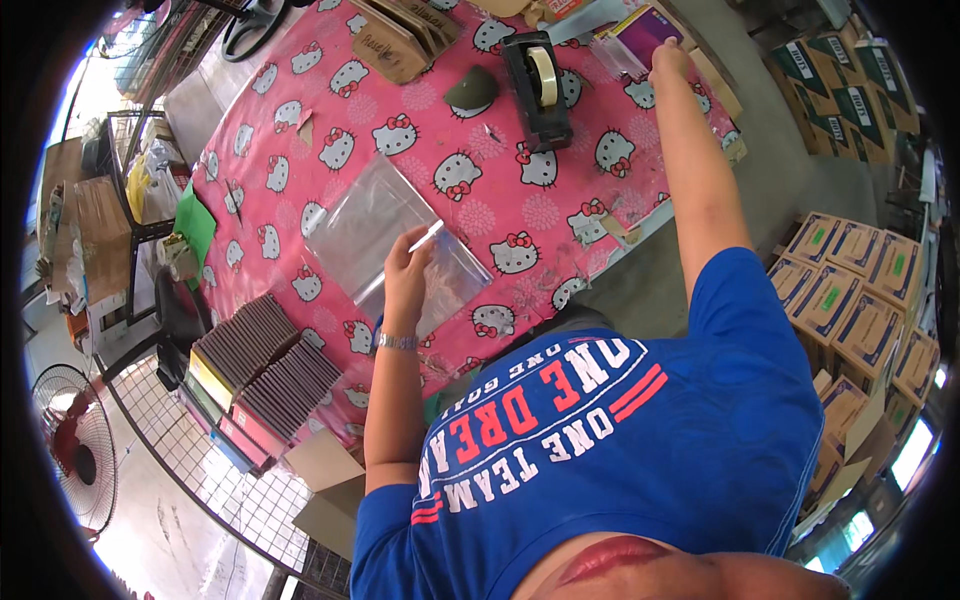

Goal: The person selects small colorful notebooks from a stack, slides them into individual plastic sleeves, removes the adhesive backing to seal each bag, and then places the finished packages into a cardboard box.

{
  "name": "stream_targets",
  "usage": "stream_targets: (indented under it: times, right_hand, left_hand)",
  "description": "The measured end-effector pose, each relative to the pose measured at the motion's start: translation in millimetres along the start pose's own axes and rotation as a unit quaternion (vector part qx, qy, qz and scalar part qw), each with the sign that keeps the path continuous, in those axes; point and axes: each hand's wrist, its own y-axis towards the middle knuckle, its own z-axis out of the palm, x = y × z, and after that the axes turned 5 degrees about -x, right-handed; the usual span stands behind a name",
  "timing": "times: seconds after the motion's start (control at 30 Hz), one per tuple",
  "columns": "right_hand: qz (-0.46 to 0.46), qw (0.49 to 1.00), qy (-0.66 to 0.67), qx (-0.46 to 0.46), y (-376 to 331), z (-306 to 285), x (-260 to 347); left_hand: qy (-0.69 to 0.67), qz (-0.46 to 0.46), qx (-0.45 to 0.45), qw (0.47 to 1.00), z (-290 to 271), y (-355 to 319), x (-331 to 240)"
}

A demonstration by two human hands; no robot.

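My left hand (405,270) is closed over the clear plastic bag (370,205) that lies flat on the table. A slim white stick-like thing (425,238) juts from its fingers; its kind is hard to make out. My right arm stretches to the far right corner, where my right hand (669,60) grips the edge of a flat purple booklet (643,36). Beside the booklet lies some clear plastic wrapping (615,55). Between my hands stands a black tape dispenser (538,95) with a roll of tape, and a dark green rounded thing (472,92) is left of it.
A pink cat-patterned cloth (470,215) covers the table. Brown cardboard pieces (392,45) stand at the far edge. Stacked dark-edged books (265,365) sit at the near left, by a green sheet (196,225). Cartons (840,290) are piled at right; a fan (75,450) stands at left.
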Motion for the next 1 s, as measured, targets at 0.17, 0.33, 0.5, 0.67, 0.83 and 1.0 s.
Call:
stream_targets:
  times: [0.17, 0.33, 0.5, 0.67, 0.83, 1.0]
  right_hand:
    - [-0.03, 0.988, -0.152, -0.028, 68.4, 13.3, -12.3]
    - [-0.017, 0.973, -0.121, -0.194, -0.4, 28.8, 15.2]
    - [-0.519, 0.834, 0.103, 0.158, -176.1, 35.1, 16.7]
    - [-0.666, 0.653, -0.33, 0.146, -232.3, 129.8, -51.2]
    - [-0.638, 0.69, -0.225, 0.256, -280.0, 167.1, -58.0]
    - [-0.704, 0.486, -0.057, 0.514, -489.8, 165.3, -76.6]
  left_hand:
    - [-0.041, -0.053, -0.052, 0.996, -27.6, -22.8, 36.1]
    - [-0.095, -0.085, -0.101, 0.987, -43.2, -56.8, 64.0]
    - [-0.124, -0.096, -0.138, 0.978, -55.7, -77.2, 75.1]
    - [-0.132, -0.045, -0.156, 0.978, -82.1, -96.4, 55.6]
    - [-0.112, 0.009, -0.23, 0.967, -116.6, -154.8, 61.6]
    - [-0.164, -0.007, -0.266, 0.95, -137.3, -200.6, 59.6]
